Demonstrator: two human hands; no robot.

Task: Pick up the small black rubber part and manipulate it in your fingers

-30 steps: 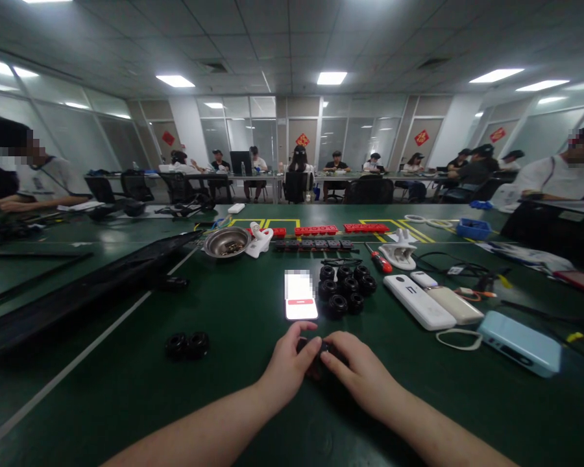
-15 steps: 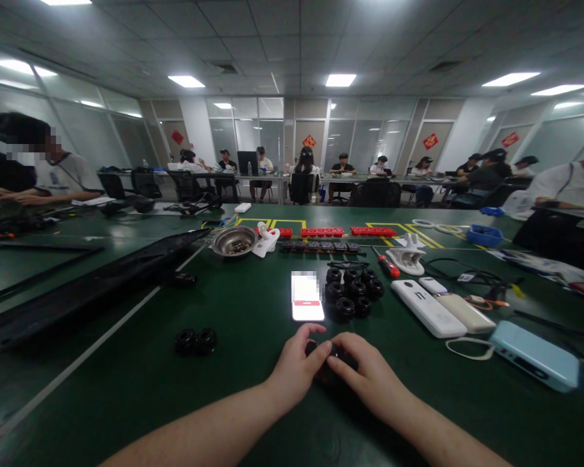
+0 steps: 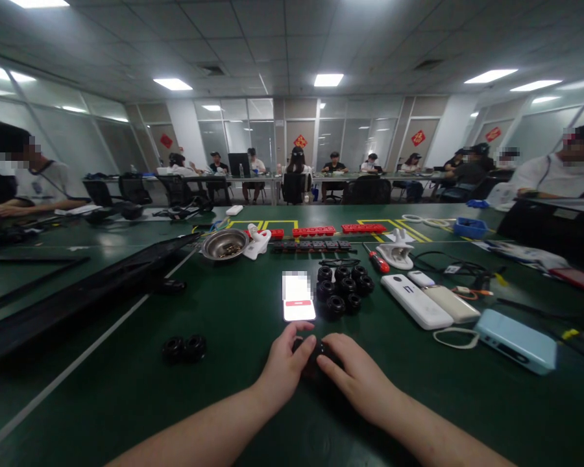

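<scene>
Close in front of me, my left hand (image 3: 283, 362) has its fingers and thumb curled round a small glossy black part (image 3: 316, 349). My right hand (image 3: 359, 368) holds the same part from the other side, thumb and fingers bent against it. Most of this part is covered by my fingers, so its full shape is hidden. Just beyond my hands lies a phone (image 3: 299, 310) with a lit white screen. A cluster of several black ring-shaped parts (image 3: 335, 306) sits right of the phone. Two more black rings (image 3: 193, 348) rest side by side at the left.
Farther back are a metal bowl (image 3: 224, 246) with small pieces, red strips (image 3: 314, 231), a black strip (image 3: 314, 246) and a screwdriver (image 3: 379, 261). White and blue power banks (image 3: 518, 340) lie right, among cables. A long black panel (image 3: 78, 298) spans the left. Several people sit around.
The whole view has shifted, so the table things appear a little farther left. Both hands stay on the black part; the right fingers seem slightly farther from the left thumb.
</scene>
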